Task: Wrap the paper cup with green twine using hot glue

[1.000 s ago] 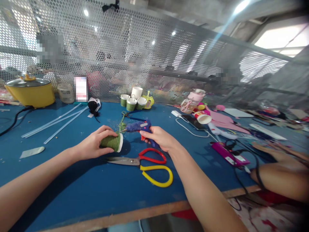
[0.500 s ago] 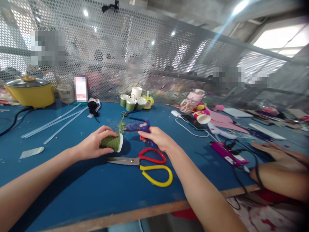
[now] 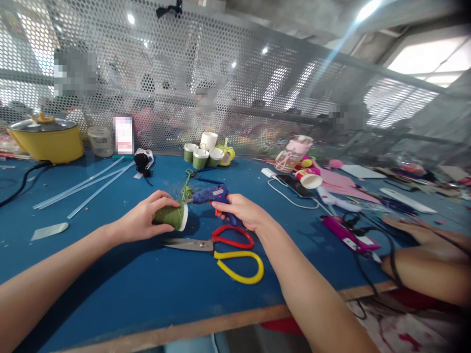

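My left hand [image 3: 145, 219] is wrapped round a paper cup [image 3: 170, 217] covered in green yarn, tipped on its side with its white rim toward the right. A blue hot glue gun [image 3: 213, 196] is gripped in my right hand [image 3: 239, 210], its nozzle at the upper side of the cup near the rim. Loose green yarn [image 3: 187, 189] trails from the cup onto the table behind it. Below the glue gun lie large scissors [image 3: 209, 246] with one red and one yellow handle, blades pointing left.
Several small green-wrapped cups [image 3: 200, 158] stand at the back by a perforated metal screen [image 3: 228, 98]. Clear glue sticks [image 3: 88, 184] and a yellow pot [image 3: 47, 142] are at the left. At the right are a phone [image 3: 295, 185], a purple power strip [image 3: 349, 235] and another person's arm [image 3: 427, 264].
The glue gun's nozzle has shifted slightly down and closer to the cup's rim. My left hand keeps its hold on the cup, nearly still.
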A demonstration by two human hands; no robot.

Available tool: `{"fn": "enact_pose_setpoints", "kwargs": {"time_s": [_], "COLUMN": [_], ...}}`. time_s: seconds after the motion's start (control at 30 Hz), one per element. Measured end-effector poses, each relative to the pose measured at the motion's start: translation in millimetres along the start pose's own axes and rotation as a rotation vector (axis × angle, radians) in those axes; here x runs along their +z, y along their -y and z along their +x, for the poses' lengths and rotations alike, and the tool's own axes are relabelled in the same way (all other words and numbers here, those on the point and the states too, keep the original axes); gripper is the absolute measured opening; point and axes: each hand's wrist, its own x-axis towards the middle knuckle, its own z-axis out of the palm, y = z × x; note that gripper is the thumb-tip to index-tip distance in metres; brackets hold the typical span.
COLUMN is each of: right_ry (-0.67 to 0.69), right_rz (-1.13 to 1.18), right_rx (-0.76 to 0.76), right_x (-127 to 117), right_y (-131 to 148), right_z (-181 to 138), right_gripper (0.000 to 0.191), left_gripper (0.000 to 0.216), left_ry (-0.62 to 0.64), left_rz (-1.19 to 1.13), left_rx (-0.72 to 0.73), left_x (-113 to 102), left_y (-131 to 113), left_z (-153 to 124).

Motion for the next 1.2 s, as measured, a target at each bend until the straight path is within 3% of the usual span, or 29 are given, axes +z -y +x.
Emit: {"fn": "enact_pose_setpoints", "kwargs": {"time_s": [0.13, 0.23, 0.43, 0.5, 0.67, 0.77, 0.93, 1.0, 1.1, 1.2], "right_ry": [0.028, -0.023, -0.292, -0.312, -0.333, -0.410, -0.561, -0.513, -0.226, -0.090], "right_rz": [0.107, 0.097, -0.420, -0.470, -0.622, -0.778, -0.941, -0.941, -0.781, -0.595], "right_rx": [-0.004, -0.016, -0.025, 0.000, 0.027, 0.006, -0.097, -0.184, -0.400, -0.434], "right_x": [-6.7, -11.4, -24.6, -27.6, -28.6, -29.4, -17.6, -2.8, 24.3, 46.0], "right_y": [2.6, 4.3, -9.3, -13.9, -18.8, -20.5, -10.0, -0.3, 13.5, 21.4], "right_z": [-2.2, -3.0, 8.3, 12.3, 19.8, 23.8, 17.8, 12.4, 8.8, 12.8], "right_gripper": [0.029, 0.031, 0.036, 0.034, 0.033, 0.034, 0.019, 0.023, 0.033, 0.042], "left_gripper": [0.036, 0.037, 0.056, 0.062, 0.053, 0.052, 0.051, 0.051, 0.050, 0.050], "left_ry": [-0.010, -0.011, -0.025, -0.022, 0.028, 0.026, 0.000, -0.010, -0.032, -0.060], "left_rz": [-0.011, -0.010, -0.015, -0.012, 0.042, 0.051, 0.042, 0.043, 0.057, 0.080], "left_rx": [-0.007, -0.012, -0.103, -0.144, -0.179, -0.187, -0.165, -0.149, -0.103, -0.044], "left_x": [0.4, 0.6, 0.8, 0.6, -0.5, -0.7, -1.2, -1.7, -2.1, -1.8], "left_y": [0.0, -0.6, -1.8, -2.4, -4.7, -4.8, -4.7, -5.5, -7.6, -9.3], "left_z": [-0.1, -0.4, 0.8, 1.5, 2.5, 2.6, 3.1, 3.5, 4.1, 3.9]}}
